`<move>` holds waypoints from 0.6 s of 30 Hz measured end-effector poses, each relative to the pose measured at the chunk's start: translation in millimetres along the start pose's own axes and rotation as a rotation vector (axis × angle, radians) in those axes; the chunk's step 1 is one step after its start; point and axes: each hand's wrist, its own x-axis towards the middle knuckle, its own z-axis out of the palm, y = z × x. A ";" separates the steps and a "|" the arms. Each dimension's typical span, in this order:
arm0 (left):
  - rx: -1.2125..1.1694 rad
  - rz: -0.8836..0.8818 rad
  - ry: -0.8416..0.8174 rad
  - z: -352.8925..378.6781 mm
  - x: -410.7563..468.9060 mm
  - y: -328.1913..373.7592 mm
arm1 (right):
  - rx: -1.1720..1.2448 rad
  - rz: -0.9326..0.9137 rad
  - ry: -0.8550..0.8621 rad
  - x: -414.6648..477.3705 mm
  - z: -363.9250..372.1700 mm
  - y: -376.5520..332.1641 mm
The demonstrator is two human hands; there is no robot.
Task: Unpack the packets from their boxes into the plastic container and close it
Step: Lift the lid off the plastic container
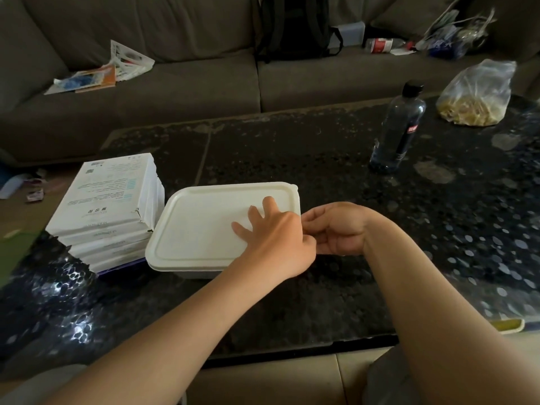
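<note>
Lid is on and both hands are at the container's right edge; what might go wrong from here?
1. The left hand presses flat on the white plastic lid while the right hand works its right edge; prying there may jerk the container toward the stack of white cardboard boxes close beside it.
2. The stack looks uneven, so a bump may topple it off the dark speckled table.

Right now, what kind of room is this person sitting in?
Probably a living room at home: a long grey fabric sofa faces a low dark speckled stone coffee table, with a black backpack and loose papers left on the cushions.
</note>
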 end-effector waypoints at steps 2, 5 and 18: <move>-0.034 -0.007 0.014 0.0 0.0 -1.3 | 0.022 -0.005 -0.027 1.2 0.0 0.8; -0.078 -0.006 0.043 -1.5 -1.9 -3.6 | 0.054 -0.007 -0.068 1.8 -0.9 1.2; -0.206 0.056 0.154 -13.4 -4.5 -12.0 | 0.176 -0.116 -0.253 5.3 2.4 9.6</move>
